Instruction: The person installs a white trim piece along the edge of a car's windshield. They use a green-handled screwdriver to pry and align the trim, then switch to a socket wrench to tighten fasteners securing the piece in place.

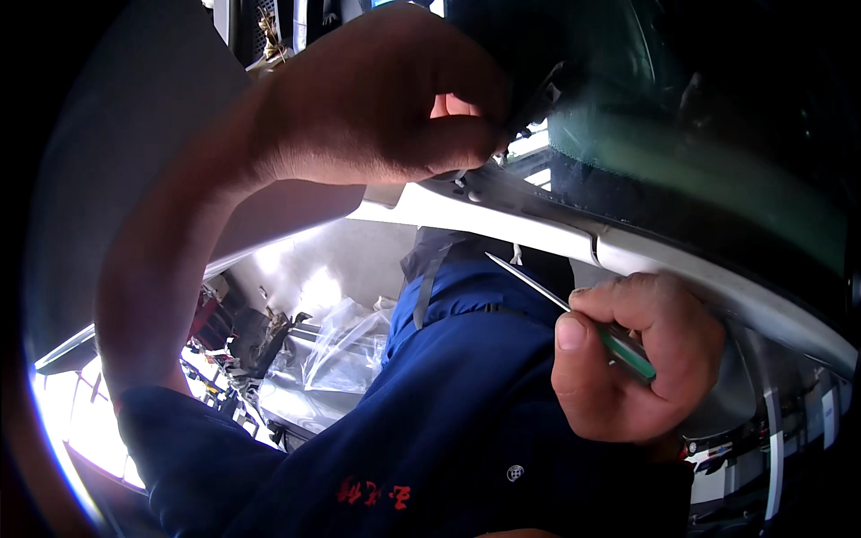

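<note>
My right hand (pixel 646 359) is closed round the green handle of a screwdriver (pixel 535 285). Its thin metal shaft points up and left, and the tip is clear of any surface. Higher up, my left hand (pixel 404 112) is bent over with thumb and fingers pinched together. They grip the end of a black plastic trim piece (pixel 541 97) beside the dark glass pane (pixel 682 143). Part of that piece is hidden behind the fingers. Below the fingertips, small light and dark bits lie on a dark edge (pixel 475 188) along the white body panel (pixel 502 221).
A large grey panel (pixel 152 161), perhaps a raised hood, stands at the left behind my left arm. The white panel runs across in front of my blue jacket (pixel 448 359). Clear plastic sheeting (pixel 336 354) and cluttered parts (pixel 256 345) lie low on the left.
</note>
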{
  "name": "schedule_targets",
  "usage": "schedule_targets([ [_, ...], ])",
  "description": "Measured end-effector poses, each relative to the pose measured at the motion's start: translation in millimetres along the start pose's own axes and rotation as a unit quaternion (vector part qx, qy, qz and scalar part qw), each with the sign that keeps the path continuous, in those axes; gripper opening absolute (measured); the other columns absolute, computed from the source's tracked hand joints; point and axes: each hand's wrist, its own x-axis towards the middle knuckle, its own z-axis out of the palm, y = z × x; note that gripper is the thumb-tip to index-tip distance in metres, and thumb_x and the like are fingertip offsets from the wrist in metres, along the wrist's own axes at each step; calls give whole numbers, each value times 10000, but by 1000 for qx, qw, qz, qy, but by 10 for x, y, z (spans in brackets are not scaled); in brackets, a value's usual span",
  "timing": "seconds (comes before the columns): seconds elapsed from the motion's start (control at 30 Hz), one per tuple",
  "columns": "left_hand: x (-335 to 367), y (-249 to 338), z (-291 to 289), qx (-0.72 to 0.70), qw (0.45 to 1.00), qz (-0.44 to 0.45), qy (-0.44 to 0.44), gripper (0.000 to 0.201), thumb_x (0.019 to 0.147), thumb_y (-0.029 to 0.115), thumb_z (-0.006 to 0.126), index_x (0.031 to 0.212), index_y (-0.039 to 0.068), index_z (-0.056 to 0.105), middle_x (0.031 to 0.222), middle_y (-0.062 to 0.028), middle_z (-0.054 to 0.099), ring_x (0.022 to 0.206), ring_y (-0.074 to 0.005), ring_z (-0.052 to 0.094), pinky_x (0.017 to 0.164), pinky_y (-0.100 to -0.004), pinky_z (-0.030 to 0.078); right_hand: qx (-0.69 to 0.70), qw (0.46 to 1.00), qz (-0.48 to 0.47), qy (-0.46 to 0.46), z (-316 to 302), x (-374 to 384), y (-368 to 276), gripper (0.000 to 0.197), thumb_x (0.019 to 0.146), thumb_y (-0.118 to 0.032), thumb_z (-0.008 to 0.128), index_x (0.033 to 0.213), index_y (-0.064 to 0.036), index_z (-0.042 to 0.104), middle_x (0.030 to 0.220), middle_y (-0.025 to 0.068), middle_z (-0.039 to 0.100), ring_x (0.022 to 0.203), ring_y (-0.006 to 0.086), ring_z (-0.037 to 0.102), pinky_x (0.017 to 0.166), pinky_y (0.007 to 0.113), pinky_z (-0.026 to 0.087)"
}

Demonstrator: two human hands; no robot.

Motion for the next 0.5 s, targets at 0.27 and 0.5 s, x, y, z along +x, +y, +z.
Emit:
schedule_targets([
  [0.27,-54,235,-118,-83,992,-79,-57,172,995,165,719,929,19,779,789,-91,768,682,-154,732,614,-318,570,2,999,-31,-20,123,10,94,127,911,-129,742,902,-25,669,682,15,633,546,75,523,531,229,391],
  [0.5,-162,32,-74,-44,993,-107,-35,190,999,183,715,927,25,791,769,-59,762,667,-122,699,614,-293,546,-12,999,-10,-31,208,17,113,133,906,-129,749,899,-23,668,671,15,619,549,75,534,534,230,381],
])
